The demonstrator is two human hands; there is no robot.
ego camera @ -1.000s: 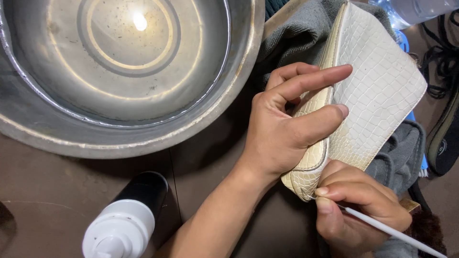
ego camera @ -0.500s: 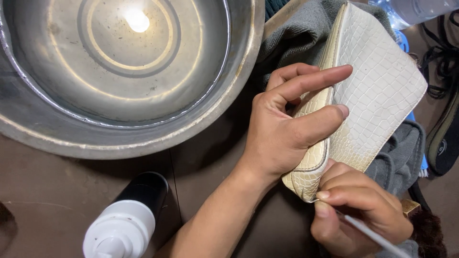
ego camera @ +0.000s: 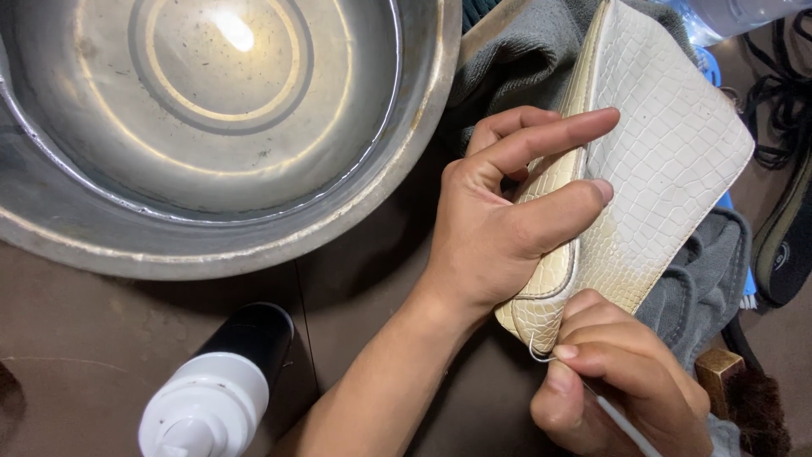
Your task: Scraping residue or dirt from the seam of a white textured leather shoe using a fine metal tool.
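Left hand (ego camera: 499,228) clamps the cream textured pouch (ego camera: 668,161) at its edge, likely light and pliable, while right hand (ego camera: 617,389) just below pinches a thin white tool (ego camera: 622,427).

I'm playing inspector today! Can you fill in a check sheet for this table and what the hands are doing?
Surface: brown table, bare patches showing.
Job's things: cream scaly pouch on a grey cloth; thin white tool at its corner.
Clutter: big metal basin, dark bottle with white cap, brush.
Grippers: left hand steadies the pouch; right hand pinches the tool.
Cables: black cords.
Surroundings: dark shoe.
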